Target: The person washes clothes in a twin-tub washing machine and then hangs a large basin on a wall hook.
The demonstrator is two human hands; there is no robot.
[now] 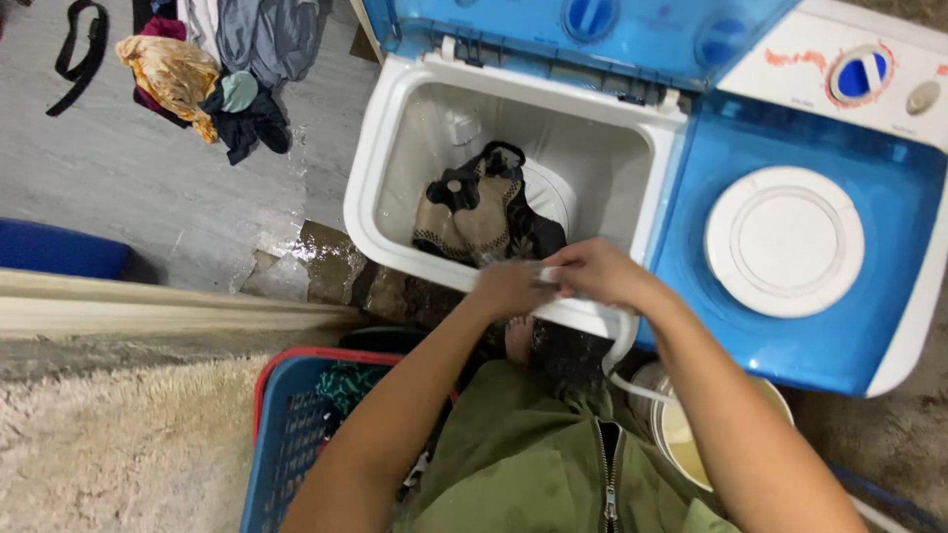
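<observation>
Head view looks down on a twin-tub washing machine (790,326), its open wash tub (395,148) holding a dark-and-tan garment (484,207). Just nearer, over the tub's front rim, left hand (509,288) and right hand (597,271) pinch one small pale item (548,276) between closed fingers.

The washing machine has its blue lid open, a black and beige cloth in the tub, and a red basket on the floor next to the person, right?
Nearly. The head view shows the washing machine with its blue lid open and a black and beige cloth in the tub, but the basket by the person is blue with only a red rim, not red.
</observation>
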